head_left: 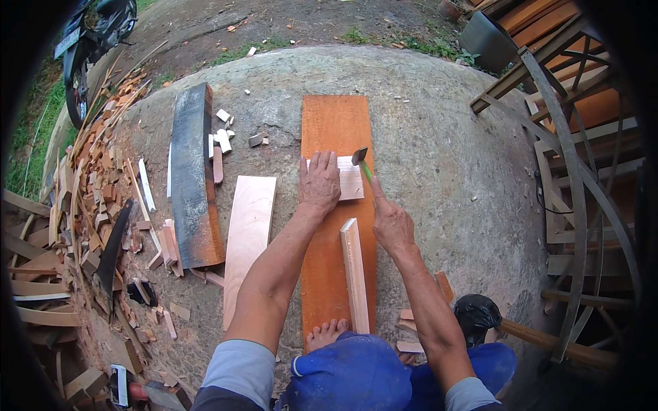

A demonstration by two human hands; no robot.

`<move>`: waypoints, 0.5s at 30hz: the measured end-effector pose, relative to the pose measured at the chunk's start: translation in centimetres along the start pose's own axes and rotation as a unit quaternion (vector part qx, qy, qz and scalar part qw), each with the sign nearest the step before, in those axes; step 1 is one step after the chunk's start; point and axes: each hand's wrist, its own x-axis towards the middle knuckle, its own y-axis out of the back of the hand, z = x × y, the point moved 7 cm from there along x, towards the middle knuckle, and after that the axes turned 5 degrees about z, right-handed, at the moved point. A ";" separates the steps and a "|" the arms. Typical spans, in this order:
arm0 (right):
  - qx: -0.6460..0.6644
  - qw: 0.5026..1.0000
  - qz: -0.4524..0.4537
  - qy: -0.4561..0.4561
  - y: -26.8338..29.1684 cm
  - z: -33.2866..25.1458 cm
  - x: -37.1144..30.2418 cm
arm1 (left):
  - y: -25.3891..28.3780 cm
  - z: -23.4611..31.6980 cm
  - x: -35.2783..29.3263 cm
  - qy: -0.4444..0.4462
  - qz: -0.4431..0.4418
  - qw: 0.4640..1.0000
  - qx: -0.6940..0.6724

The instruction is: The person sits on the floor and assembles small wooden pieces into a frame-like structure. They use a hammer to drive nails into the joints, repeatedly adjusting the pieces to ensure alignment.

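Observation:
A wide orange-brown plank (pixel 336 127) lies lengthwise on the concrete in front of me. Across its middle rests a small pale wooden board (pixel 351 183) with grooved lines. My left hand (pixel 320 181) lies flat over the left part of that board, fingers stretched out and covering some of it. My right hand (pixel 393 226) grips a small hammer (pixel 366 168) by its green handle. Its dark head is over the board's top right corner; whether it touches I cannot tell. Nearer to me, a pale wooden strip (pixel 354 274) lies on the plank beside my bare foot (pixel 326 333).
A pale board (pixel 251 216) and a thick dark-faced beam (pixel 192 178) lie to the left. Beyond them spreads a heap of wood scraps (pixel 103 185). Metal frames (pixel 576 164) stand on the right, near a black plastic bag (pixel 477 315). A motorbike (pixel 86 51) is parked far left.

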 end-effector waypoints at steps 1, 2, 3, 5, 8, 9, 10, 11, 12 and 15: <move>0.014 0.999 0.027 0.007 0.5 0.0 -0.1 | 0.2 -0.1 0.2 -0.013 -0.013 1.000 0.003; 0.063 0.996 0.002 -0.060 0.2 1.1 -0.4 | 0.5 -0.2 0.2 -0.025 -0.019 0.999 0.014; 0.116 0.988 0.011 -0.106 0.2 2.1 -1.1 | 0.5 -0.3 -0.1 -0.032 -0.061 0.998 0.006; 0.192 0.964 0.024 -0.184 -0.2 3.9 -3.5 | 1.5 -0.5 -0.8 -0.109 -0.098 0.989 0.030; 0.257 0.925 0.025 -0.279 -2.2 7.2 -8.1 | 3.1 -0.9 -1.0 -0.173 -0.146 0.974 0.015; 0.277 0.909 0.015 -0.312 -3.2 8.3 -9.8 | 3.3 -1.0 -1.0 -0.167 -0.170 0.971 0.027; 0.311 0.886 0.003 -0.343 -4.1 9.2 -11.1 | 3.7 -0.9 -0.9 -0.167 -0.178 0.969 0.037; 0.250 0.912 -0.010 -0.326 -4.3 9.6 -11.8 | 4.5 -0.4 -0.8 -0.184 -0.152 0.970 0.036; 0.202 0.930 -0.025 -0.306 -4.4 9.7 -12.1 | 4.7 -0.4 -0.6 -0.171 -0.185 0.967 0.044; 0.021 0.984 0.083 -0.155 -1.5 6.9 -11.5 | 6.6 -1.2 0.1 -0.137 -0.257 0.957 -0.013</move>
